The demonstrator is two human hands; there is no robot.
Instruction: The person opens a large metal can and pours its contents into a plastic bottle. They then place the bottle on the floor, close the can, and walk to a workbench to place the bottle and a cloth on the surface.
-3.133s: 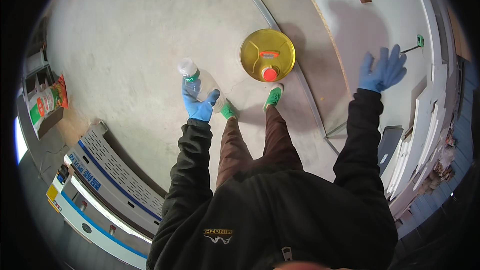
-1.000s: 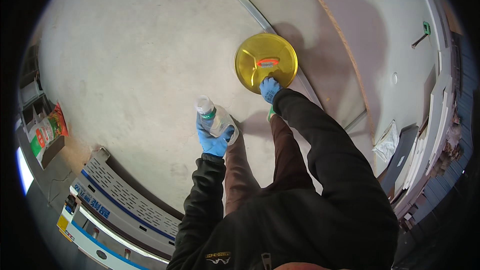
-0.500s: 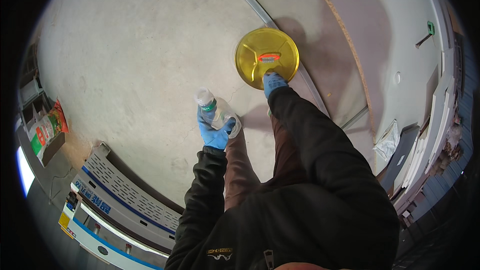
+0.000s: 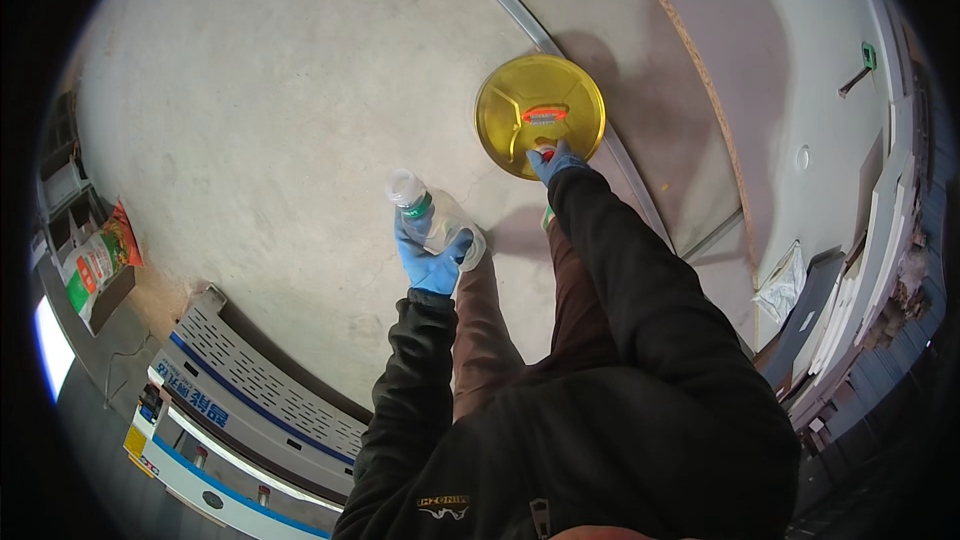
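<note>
My left hand (image 4: 432, 262), in a blue glove, is closed around a clear plastic bottle (image 4: 428, 224) with a green label band. The bottle tilts, its whitish top end pointing up and left. To its right stands a round gold metal drum (image 4: 500, 105), its flat top toward me, with a red-orange carrying handle (image 4: 545, 115) in the middle. At the drum's near edge my right hand (image 4: 562, 162), also gloved in blue, has its fingers around a small red cap (image 4: 546, 153) on the top. The sleeve and fingers hide part of the rim.
A metal strip (image 4: 510, 5) runs along the floor behind the drum. Boards and a white bag (image 4: 783, 282) lie at the right, with a green-headed tool (image 4: 868, 57). A perforated grey machine panel (image 4: 270, 370) stands at lower left, near a colourful sack (image 4: 105, 252).
My right hand has shifted on the drum's near edge, and the red cap now shows between its fingers. My left hand still holds the bottle in nearly the same place.
</note>
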